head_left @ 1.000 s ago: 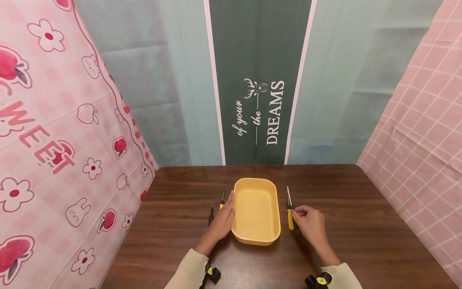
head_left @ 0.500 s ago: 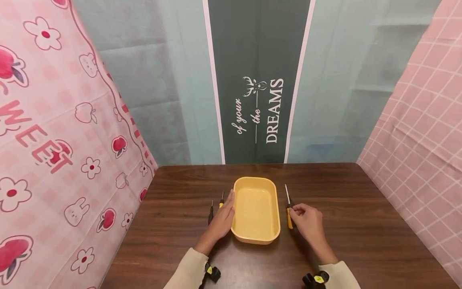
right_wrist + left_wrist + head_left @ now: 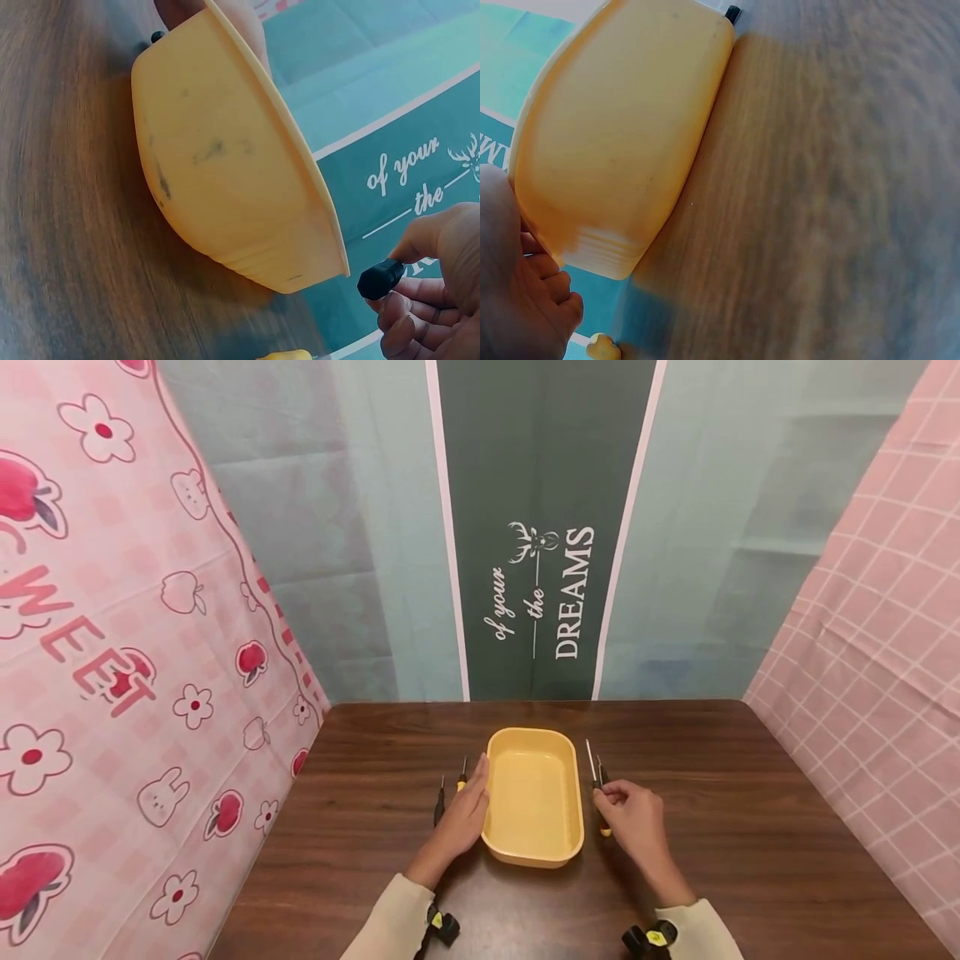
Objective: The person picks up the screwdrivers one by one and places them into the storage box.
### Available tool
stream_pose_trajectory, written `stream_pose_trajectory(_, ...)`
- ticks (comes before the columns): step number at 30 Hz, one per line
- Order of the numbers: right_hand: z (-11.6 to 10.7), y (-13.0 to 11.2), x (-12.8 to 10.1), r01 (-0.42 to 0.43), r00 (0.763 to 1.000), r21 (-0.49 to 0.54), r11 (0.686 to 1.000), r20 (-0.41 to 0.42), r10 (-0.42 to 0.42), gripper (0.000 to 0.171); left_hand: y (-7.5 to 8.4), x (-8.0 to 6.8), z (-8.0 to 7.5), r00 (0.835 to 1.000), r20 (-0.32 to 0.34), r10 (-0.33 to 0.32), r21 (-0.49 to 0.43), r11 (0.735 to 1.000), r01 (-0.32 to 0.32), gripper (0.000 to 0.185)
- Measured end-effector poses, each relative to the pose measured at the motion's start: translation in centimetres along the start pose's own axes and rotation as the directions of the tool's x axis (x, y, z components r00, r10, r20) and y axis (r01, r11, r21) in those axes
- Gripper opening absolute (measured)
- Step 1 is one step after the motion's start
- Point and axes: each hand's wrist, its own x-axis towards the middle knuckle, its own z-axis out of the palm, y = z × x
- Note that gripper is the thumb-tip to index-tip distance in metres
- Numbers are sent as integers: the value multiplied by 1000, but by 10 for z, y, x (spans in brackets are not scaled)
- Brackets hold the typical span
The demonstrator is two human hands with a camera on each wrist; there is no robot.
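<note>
Change: right hand has drawn the yellow-handled screwdriver closer to the tray's right wall than it lay a second ago, its shaft now tilted up off the wood; left hand unchanged
Right hand: fingers curled round the screwdriver's handle, pinching it; right wrist view shows a black end of the tool poking out from between the fingers
Left hand: fingers straight, laid flat against the left wall of the yellow tray, gripping nothing
Tray: sits mid-table between the two hands, nothing in it
Other tools: small yellow-handled driver just beyond the left fingertips, black-handled driver beside it on the outer side, both lying on the wood
Step in hand: judged to be the lift of the right-side screwdriver, with the tray being steadied
Next move calls for: carrying the tool over the tray's right rim without knocking it, then a release inside
Surface: dark wood-grain table
Room: pink apple-and-bunny cloth on the left, pink checked cloth on the right, green "DREAMS" banner on the back wall
</note>
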Motion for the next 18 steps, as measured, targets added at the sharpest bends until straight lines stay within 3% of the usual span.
stream_pose_trajectory(6,0,-3,2,5,1000,8,1000,0,-5,10,1,1,0,1000,7,-23,1,1000,23,54)
stream_pose_trajectory(18,1,-10,1,8,1000,22,1000,7,-8,10,1,1,0,1000,-7,9,4,1000,-9,53)
